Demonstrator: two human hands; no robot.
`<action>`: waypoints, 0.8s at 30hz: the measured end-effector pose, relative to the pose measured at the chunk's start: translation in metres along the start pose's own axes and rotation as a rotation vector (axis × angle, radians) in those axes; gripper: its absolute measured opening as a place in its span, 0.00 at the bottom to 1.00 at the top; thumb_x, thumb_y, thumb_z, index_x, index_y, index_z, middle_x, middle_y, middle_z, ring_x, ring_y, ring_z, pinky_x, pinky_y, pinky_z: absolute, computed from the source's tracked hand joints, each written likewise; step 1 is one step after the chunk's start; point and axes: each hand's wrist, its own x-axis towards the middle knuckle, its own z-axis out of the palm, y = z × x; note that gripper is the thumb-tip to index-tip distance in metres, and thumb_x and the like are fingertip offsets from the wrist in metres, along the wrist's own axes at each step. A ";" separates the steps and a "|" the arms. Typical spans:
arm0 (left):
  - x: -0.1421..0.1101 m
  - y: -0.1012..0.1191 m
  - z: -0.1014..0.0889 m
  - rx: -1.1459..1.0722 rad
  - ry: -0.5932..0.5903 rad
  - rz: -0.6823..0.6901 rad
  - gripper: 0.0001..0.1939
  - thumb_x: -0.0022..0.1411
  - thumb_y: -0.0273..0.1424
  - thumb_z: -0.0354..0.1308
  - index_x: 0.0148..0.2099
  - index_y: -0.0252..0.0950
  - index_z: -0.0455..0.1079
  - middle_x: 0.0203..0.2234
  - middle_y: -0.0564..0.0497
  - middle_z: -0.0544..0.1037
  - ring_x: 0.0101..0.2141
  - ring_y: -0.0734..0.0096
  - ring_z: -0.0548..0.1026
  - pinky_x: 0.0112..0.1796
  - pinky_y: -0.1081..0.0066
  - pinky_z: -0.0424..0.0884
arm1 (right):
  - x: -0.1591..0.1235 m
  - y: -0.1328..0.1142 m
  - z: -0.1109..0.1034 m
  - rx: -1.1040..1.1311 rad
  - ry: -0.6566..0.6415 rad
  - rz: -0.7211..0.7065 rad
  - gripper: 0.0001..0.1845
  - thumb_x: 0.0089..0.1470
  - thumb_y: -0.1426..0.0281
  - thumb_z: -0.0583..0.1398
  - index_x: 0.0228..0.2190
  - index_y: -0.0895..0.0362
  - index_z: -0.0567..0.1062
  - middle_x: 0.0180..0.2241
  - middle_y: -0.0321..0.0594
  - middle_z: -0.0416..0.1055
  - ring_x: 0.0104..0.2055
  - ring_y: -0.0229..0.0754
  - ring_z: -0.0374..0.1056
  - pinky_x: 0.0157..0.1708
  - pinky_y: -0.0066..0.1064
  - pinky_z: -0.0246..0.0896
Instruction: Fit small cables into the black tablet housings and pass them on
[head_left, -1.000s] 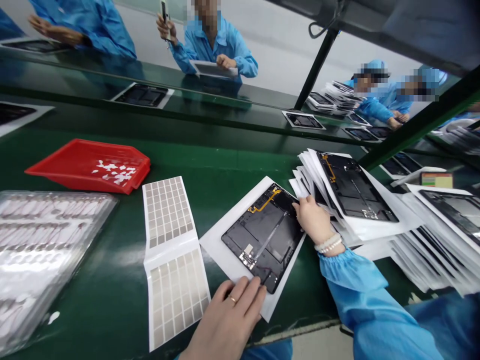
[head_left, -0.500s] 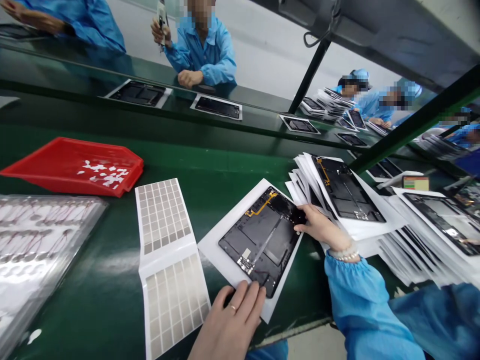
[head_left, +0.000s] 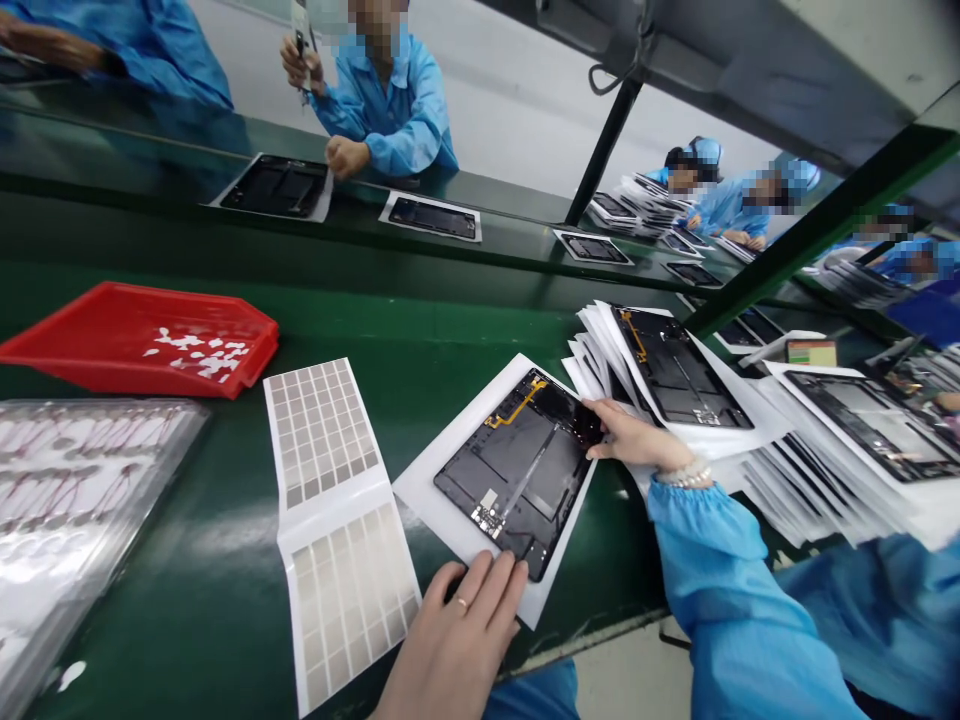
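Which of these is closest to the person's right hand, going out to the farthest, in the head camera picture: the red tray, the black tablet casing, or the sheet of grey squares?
From the right hand:
1. Black tablet casing: right at the fingertips.
2. Sheet of grey squares: left of the casing.
3. Red tray: farther left, beyond the sheet.

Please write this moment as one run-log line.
left hand: at near edge of tablet housing | right hand: at its right edge | under housing: white paper | to left: sticker sheet, red bin
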 end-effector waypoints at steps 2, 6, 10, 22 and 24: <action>0.001 0.002 0.000 -0.003 0.006 -0.009 0.18 0.71 0.29 0.41 0.56 0.39 0.66 0.49 0.51 0.75 0.47 0.66 0.71 0.44 0.64 0.63 | 0.003 -0.008 0.000 -0.046 -0.014 0.051 0.44 0.46 0.70 0.64 0.62 0.55 0.52 0.57 0.50 0.54 0.51 0.48 0.65 0.51 0.35 0.59; 0.002 0.005 -0.001 -0.007 0.031 -0.031 0.17 0.70 0.26 0.41 0.55 0.37 0.67 0.49 0.50 0.75 0.47 0.64 0.71 0.44 0.63 0.63 | 0.012 -0.024 -0.004 -0.125 -0.051 0.127 0.49 0.39 0.73 0.68 0.60 0.56 0.55 0.57 0.55 0.55 0.52 0.57 0.64 0.49 0.42 0.59; 0.001 0.006 -0.002 -0.023 0.055 -0.042 0.17 0.69 0.26 0.42 0.54 0.36 0.67 0.48 0.50 0.75 0.46 0.64 0.72 0.43 0.62 0.64 | 0.021 -0.032 -0.015 -0.122 -0.053 0.126 0.55 0.29 0.74 0.72 0.59 0.60 0.57 0.56 0.58 0.57 0.57 0.62 0.59 0.51 0.43 0.57; -0.013 -0.003 0.027 0.085 0.188 -0.039 0.18 0.69 0.39 0.46 0.55 0.38 0.67 0.48 0.50 0.75 0.45 0.64 0.73 0.42 0.70 0.71 | 0.036 -0.048 -0.057 0.332 0.116 -0.103 0.06 0.50 0.70 0.61 0.33 0.58 0.73 0.33 0.40 0.75 0.36 0.44 0.71 0.38 0.33 0.66; -0.016 -0.003 0.035 0.150 0.215 -0.093 0.18 0.68 0.38 0.49 0.57 0.41 0.66 0.51 0.51 0.74 0.48 0.63 0.72 0.43 0.70 0.71 | 0.049 -0.063 -0.083 0.408 0.211 -0.160 0.05 0.54 0.72 0.58 0.35 0.59 0.71 0.32 0.40 0.74 0.33 0.41 0.71 0.35 0.32 0.66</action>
